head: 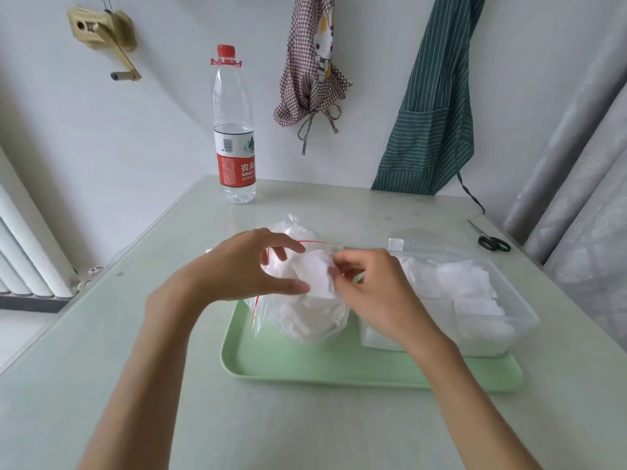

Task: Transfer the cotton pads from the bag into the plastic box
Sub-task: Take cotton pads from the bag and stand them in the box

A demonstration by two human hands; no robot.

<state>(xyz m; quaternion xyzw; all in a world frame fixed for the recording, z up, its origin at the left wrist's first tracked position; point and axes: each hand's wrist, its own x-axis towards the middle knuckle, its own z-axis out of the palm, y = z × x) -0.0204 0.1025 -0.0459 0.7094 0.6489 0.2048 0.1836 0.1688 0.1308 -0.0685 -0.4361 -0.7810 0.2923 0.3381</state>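
Observation:
A clear zip bag [305, 317] with a red seal line stands on the left part of a green tray [305, 368] and holds several white cotton pads. My left hand [244, 266] grips the bag's open mouth. My right hand [369, 286] pinches a white cotton pad [315, 274] at the bag's mouth. To the right, a clear plastic box [509, 320] sits on the tray with several cotton pads [464, 279] inside it.
A water bottle [234, 130] with a red cap stands at the table's far edge. Black-handled scissors [490, 239] lie at the far right. A clear lid [417, 247] lies behind the box. Two aprons [434, 106] hang on the wall. A radiator [20, 252] is at the left.

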